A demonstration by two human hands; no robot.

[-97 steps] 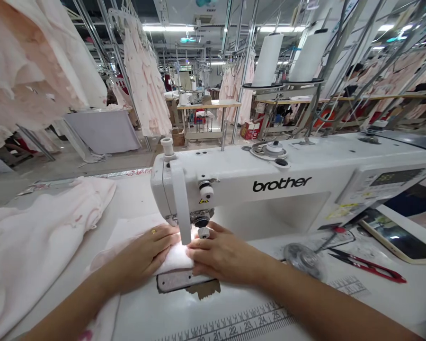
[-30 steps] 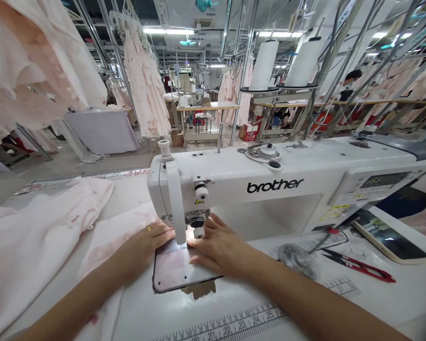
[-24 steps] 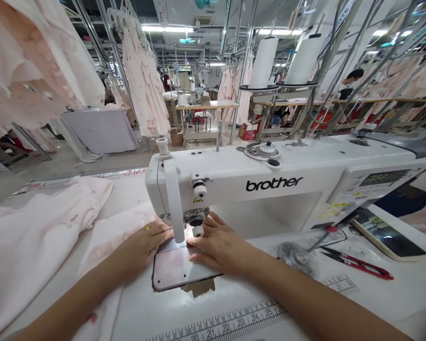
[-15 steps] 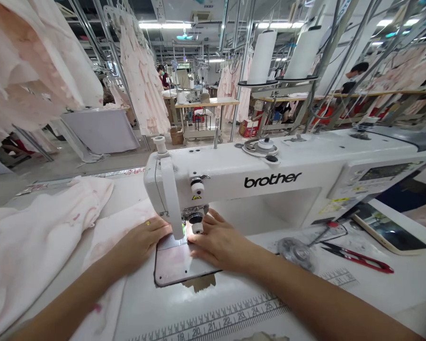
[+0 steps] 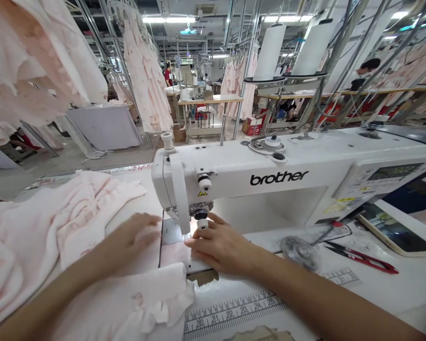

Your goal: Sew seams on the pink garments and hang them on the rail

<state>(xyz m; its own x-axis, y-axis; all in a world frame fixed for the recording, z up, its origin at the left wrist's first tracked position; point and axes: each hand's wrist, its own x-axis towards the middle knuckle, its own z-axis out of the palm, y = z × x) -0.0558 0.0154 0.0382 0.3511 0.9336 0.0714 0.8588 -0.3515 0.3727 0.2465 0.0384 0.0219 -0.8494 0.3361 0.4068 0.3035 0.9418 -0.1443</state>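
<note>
A white sewing machine (image 5: pixel 234 177) marked "brother" stands before me, its needle area lit. My right hand (image 5: pixel 223 244) rests beside the presser foot, fingers stretched and apart around a white knob (image 5: pixel 202 224); part of them is hidden behind it. Left of the metal needle plate (image 5: pixel 172 232) is my left hand (image 5: pixel 137 237), smeared by motion, so its grip is unclear. Below that hand lies a pale pink fabric piece (image 5: pixel 152 296) with a ruffled edge. A larger heap of pink printed fabric (image 5: pixel 31 237) spreads at the left, partly behind my left forearm.
Red-handled thread snips (image 5: pixel 364 258), a phone (image 5: pixel 397 229) and a clear round object (image 5: pixel 300 251) lie at the right. A printed ruler scale (image 5: pixel 234 312) runs along the front. Thread cones (image 5: pixel 270 52) stand behind; pink garments (image 5: pixel 142 71) hang beyond. A co-worker (image 5: pixel 365 73) sits far right.
My left hand has come away from the needle area, moving left. The ruffled fabric piece now lies across the front of the table, and the left heap is bunched differently. The right hand stays by the presser foot.
</note>
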